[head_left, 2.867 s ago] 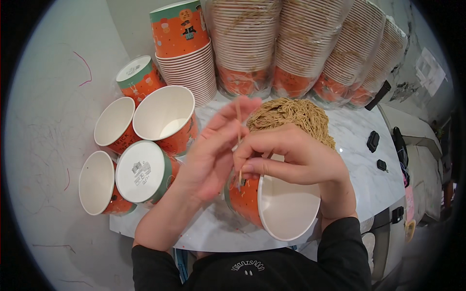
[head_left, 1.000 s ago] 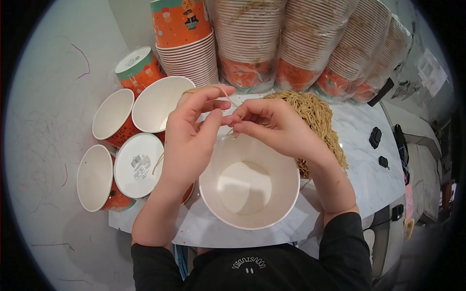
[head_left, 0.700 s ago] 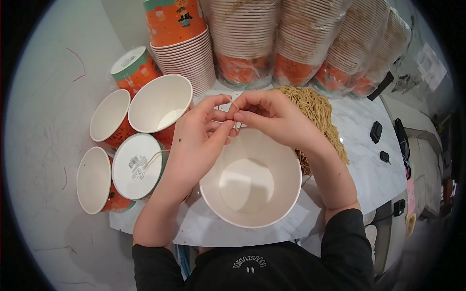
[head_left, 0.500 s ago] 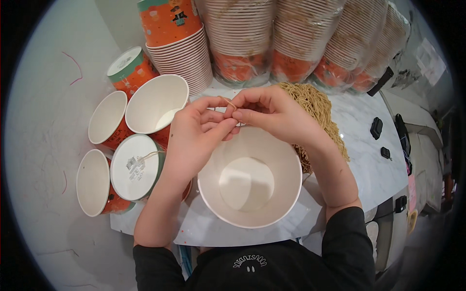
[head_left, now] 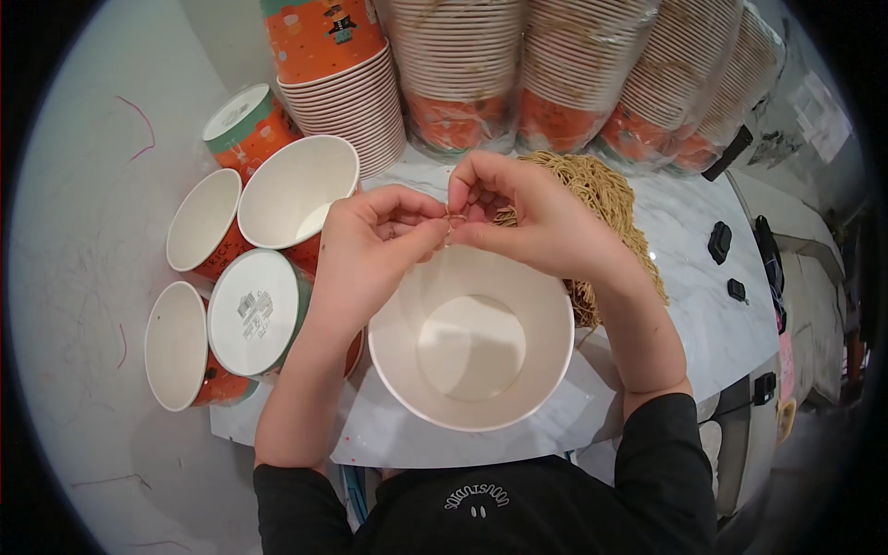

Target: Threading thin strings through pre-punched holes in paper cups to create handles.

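Left hand (head_left: 370,245) and right hand (head_left: 532,217) positioned close together; fingers (head_left: 402,199) curled; thumb tips (head_left: 433,233) adjacent; forearms (head_left: 310,379) converging forward.

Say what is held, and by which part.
Left hand and right hand pinch a thin tan cord; where along its length is too small to tell.

Two hands: left hand (head_left: 368,242), right hand (head_left: 544,222). One thin string (head_left: 454,217) between them. One tan yarn bundle (head_left: 612,208). Six loose paper buckets: one front bucket (head_left: 472,407), five left-side buckets (head_left: 301,190), three showing open mouths, two showing bases. One bare bucket stack (head_left: 347,116). Four plastic-wrapped stacks (head_left: 458,69), buckets inside too crowded to count. Two small black gadgets (head_left: 720,242). One table (head_left: 698,319).
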The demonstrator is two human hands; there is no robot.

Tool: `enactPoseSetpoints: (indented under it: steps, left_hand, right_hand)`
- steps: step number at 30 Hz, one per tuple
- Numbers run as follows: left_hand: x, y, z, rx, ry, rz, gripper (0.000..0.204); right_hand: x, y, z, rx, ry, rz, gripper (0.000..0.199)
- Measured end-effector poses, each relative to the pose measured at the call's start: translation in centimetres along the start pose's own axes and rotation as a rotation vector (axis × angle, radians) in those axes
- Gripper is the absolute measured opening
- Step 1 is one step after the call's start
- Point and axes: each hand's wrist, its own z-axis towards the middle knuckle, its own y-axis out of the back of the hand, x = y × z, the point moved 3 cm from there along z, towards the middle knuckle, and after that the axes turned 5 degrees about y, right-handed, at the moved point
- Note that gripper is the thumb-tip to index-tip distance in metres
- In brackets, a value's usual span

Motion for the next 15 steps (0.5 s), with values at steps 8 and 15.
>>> enactPoseSetpoints:
  steps: [8, 15]
  left_hand:
    - [0.2, 0.3, 0.1, 0.009, 0.065, 0.029, 0.016]
    - [-0.1, 0.4, 0.1, 0.077, 0.128, 0.012, 0.016]
  right_hand:
    - [0.6, 0.2, 0.0, -0.145, 0.001, -0.167, 0.010]
    - [1.6, -0.4, 0.0, -0.213, 0.136, -0.255, 0.011]
